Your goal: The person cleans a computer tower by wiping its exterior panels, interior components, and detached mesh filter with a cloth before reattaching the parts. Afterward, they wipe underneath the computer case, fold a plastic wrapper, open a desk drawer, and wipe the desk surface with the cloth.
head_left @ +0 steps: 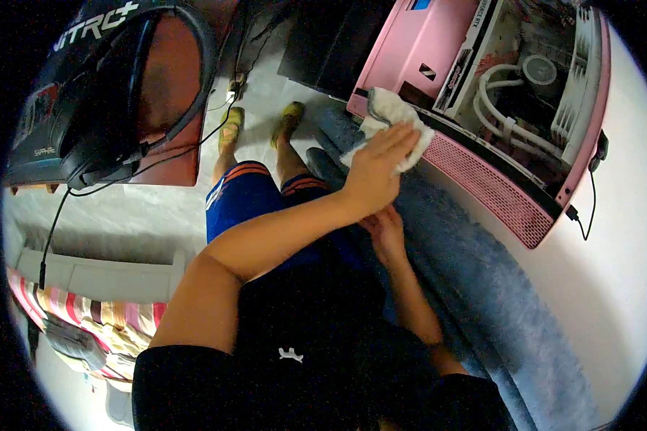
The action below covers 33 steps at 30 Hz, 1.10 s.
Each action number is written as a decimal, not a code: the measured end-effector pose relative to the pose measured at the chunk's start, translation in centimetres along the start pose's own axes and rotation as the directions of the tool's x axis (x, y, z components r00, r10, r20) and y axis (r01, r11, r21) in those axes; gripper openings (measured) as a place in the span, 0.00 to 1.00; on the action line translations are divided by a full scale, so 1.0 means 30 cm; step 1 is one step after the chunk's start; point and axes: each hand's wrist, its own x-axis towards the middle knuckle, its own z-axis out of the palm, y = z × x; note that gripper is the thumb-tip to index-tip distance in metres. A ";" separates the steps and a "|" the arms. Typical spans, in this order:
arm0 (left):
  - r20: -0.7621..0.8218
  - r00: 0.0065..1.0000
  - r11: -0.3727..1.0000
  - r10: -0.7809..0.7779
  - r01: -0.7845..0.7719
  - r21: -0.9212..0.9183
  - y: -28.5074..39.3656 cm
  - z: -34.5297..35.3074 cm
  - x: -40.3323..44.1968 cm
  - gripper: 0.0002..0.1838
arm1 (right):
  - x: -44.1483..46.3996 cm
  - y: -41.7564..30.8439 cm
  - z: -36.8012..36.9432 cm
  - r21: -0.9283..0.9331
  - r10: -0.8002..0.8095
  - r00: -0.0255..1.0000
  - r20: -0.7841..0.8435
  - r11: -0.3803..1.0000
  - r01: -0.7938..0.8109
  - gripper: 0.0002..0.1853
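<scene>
A white cloth (pixel 399 118) is bunched under my left hand (pixel 382 169), whose fingers press together over it. The cloth lies against the corner of a pink computer case (pixel 492 183), beside its perforated panel. My right hand (pixel 385 228) is lower down, just below my left wrist and over a blue-grey fluffy blanket (pixel 496 287). My left hand partly covers it, so its fingers are mostly hidden and I cannot tell whether it holds anything. Inside the case, white tubes (pixel 484 108) and a round cooler (pixel 539 70) show.
At the upper left, a black headset (pixel 97 154) and a black box (pixel 32 161) sit on a reddish-brown surface (pixel 167 79). A thin cable (pixel 208 136) crosses from there toward a plug on the floor. Another cable (pixel 593 208) hangs beside the case. Striped fabric (pixel 133 312) lies lower left.
</scene>
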 end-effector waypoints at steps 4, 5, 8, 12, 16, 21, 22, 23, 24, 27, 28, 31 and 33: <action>-0.010 0.998 0.993 -0.061 0.061 0.101 -0.216 0.046 -0.029 0.29 | 0.003 -0.024 0.011 -0.035 0.034 0.999 0.001 0.999 -0.034 0.15; -0.025 0.986 0.980 -0.167 0.169 0.104 -0.306 0.066 -0.029 0.29 | 0.001 -0.024 0.011 -0.039 0.032 0.999 -0.010 0.999 -0.032 0.15; 0.001 0.883 0.879 -0.468 0.466 0.100 -0.334 0.050 0.034 0.29 | 0.014 -0.011 0.003 -0.029 0.011 1.000 -0.019 1.000 -0.012 0.15; 0.093 0.754 0.751 -0.650 0.619 0.228 -0.171 0.015 0.100 0.29 | 0.005 -0.025 0.028 -0.008 -0.010 1.000 0.005 1.000 0.010 0.15; 0.024 0.943 0.944 -0.331 0.331 0.020 0.018 0.004 0.052 0.30 | 0.030 -0.002 0.069 0.058 -0.042 0.997 0.065 0.998 0.039 0.15; 0.479 0.642 0.284 -0.599 0.730 -0.622 0.182 -0.230 0.146 0.28 | 0.007 -0.064 0.154 0.083 -0.109 0.987 0.117 0.992 0.100 0.13; 0.518 0.660 0.120 -0.545 0.672 -0.730 0.218 -0.300 0.170 0.27 | -0.002 -0.081 0.173 0.117 -0.122 0.986 0.109 0.987 0.109 0.12; 0.484 0.684 0.147 -0.546 0.647 -0.748 0.246 -0.352 0.181 0.28 | -0.004 -0.093 0.182 0.073 -0.174 0.971 0.164 0.984 0.164 0.12; 0.446 0.710 0.176 -0.546 0.617 -0.767 0.276 -0.396 0.188 0.29 | -0.013 -0.107 0.194 0.150 -0.202 0.963 0.178 0.973 0.176 0.13; 0.416 0.740 0.153 -0.528 0.565 -0.811 0.338 -0.482 0.194 0.33 | -0.061 -0.193 0.230 0.346 -0.294 0.913 0.285 0.919 0.188 0.19; 0.410 0.746 0.136 -0.526 0.549 -0.825 0.347 -0.505 0.191 0.33 | -0.078 -0.221 0.254 0.439 -0.366 0.885 0.288 0.872 0.218 0.21; 0.462 0.771 0.130 -0.439 0.563 -0.816 0.383 -0.556 0.189 0.35 | -0.154 -0.327 0.332 0.635 -0.607 0.753 0.253 0.691 0.344 0.31; 0.457 0.783 0.246 -0.421 0.584 -0.774 0.394 -0.575 0.181 0.36 | -0.199 -0.399 0.398 0.675 -0.786 0.583 0.207 0.546 0.497 0.39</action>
